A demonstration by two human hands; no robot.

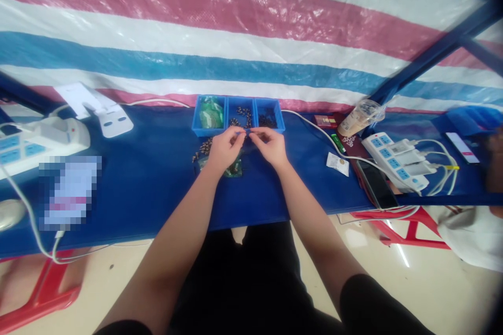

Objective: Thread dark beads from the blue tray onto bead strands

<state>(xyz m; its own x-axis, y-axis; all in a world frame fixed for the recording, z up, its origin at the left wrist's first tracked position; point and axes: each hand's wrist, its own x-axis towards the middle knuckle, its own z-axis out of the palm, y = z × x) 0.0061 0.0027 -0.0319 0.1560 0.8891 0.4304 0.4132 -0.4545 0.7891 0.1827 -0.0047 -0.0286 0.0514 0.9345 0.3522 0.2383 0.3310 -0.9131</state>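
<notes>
My left hand (225, 149) and my right hand (271, 145) meet fingertip to fingertip over the table, both closed in a pinch. What sits between the fingers is too small to make out. Just behind them stands a blue three-part bin (209, 132). Its left compartment holds a green plastic bag (211, 113), the middle one small metallic parts (244, 112), the right one dark small parts (267, 120). A pile of small brass-coloured parts (205, 145) lies beside my left hand, and a green clear bag (234, 168) lies partly hidden under it.
At right are a drink cup (359, 118), a white packet (337, 164), a dark phone (378, 184) and a power strip (396, 162) with cables. At left lie another power strip (47, 141), a white stand (113, 119) and a blurred-out phone (73, 191). A person (477, 235) sits at far right.
</notes>
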